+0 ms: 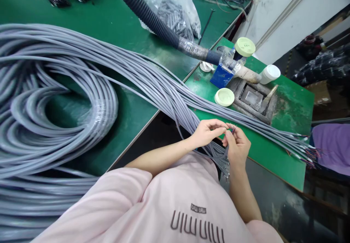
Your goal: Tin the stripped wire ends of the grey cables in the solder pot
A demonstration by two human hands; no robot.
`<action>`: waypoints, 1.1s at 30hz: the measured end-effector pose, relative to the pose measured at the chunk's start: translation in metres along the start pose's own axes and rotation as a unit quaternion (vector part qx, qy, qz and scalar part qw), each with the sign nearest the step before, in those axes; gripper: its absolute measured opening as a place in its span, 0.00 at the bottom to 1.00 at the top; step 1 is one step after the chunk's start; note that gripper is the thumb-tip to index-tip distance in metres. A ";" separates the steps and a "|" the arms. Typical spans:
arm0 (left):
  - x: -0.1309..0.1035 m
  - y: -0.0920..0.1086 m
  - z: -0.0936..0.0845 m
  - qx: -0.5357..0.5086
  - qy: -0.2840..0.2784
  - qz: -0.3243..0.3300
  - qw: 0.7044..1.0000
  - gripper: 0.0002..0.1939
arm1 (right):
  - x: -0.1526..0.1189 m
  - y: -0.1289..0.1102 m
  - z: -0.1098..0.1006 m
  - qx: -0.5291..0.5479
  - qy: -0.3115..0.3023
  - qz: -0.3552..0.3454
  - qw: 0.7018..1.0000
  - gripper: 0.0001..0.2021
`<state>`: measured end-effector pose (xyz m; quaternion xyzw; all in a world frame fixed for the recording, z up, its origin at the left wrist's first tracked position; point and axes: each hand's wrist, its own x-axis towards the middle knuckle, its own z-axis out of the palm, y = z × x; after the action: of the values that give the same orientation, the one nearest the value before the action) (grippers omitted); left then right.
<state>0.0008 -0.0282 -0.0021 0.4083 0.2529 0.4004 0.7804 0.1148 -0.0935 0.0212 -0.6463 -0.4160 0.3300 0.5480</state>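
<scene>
Thin coloured wire ends (232,127) stick up between my two hands, at the tip of a grey cable. My right hand (237,144) is closed around this cable end, thumb against the fingers. Reaching in from the left, my left hand (209,132) pinches at the wire tips with thumb and forefinger. A thick bundle of grey cables (164,93) runs behind both hands to the right, where its stripped ends (308,153) show coloured wires. More cable ends hang below my hands, close to my shirt.
Large cable coils (105,113) cover the left of the green table (136,126). A black hose (153,19) arches to a blue box (221,75). Beyond the bundle are a soldering pot (251,96), round tubs (224,97) and a plastic bag (175,13). A person's purple clothing (332,146) is at right.
</scene>
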 end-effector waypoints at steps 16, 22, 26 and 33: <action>0.000 -0.011 0.008 0.026 0.063 0.047 0.997 0.15 | 0.002 0.005 0.001 -0.046 0.011 -0.035 0.998 0.07; 0.000 -0.009 0.009 0.007 0.060 0.029 0.998 0.16 | 0.002 0.006 0.002 -0.071 0.015 -0.027 0.997 0.09; 0.000 -0.009 0.008 0.007 0.057 0.025 0.998 0.15 | 0.002 0.006 0.002 -0.072 0.015 -0.034 0.997 0.09; 0.000 -0.012 0.006 0.058 0.045 0.043 0.996 0.10 | 0.003 0.010 0.000 -0.100 0.018 -0.054 0.993 0.08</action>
<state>0.0099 -0.0343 -0.0088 0.4448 0.2923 0.4366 0.7253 0.1182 -0.0913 0.0117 -0.6800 -0.4717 0.2450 0.5050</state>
